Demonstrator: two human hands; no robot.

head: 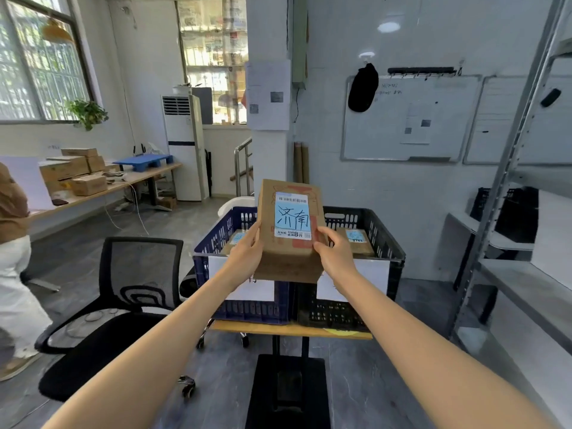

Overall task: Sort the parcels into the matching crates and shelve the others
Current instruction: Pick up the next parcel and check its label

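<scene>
I hold a brown cardboard parcel (289, 258) upright in front of me, its blue label with handwritten characters facing me. My left hand (246, 253) grips its left edge and my right hand (335, 255) grips its right edge. Behind the parcel two crates stand side by side on a small wooden table (291, 329): a blue crate (216, 239) on the left and a black crate (387, 243) on the right. Each crate holds a labelled parcel, and each has a white paper sign on its front, partly hidden by the held parcel.
A black office chair (123, 305) stands at my left. A metal shelving unit (513, 243) runs along the right. A long table (123, 184) with several cardboard boxes is at the far left, where a person (12, 258) stands. Whiteboards hang on the back wall.
</scene>
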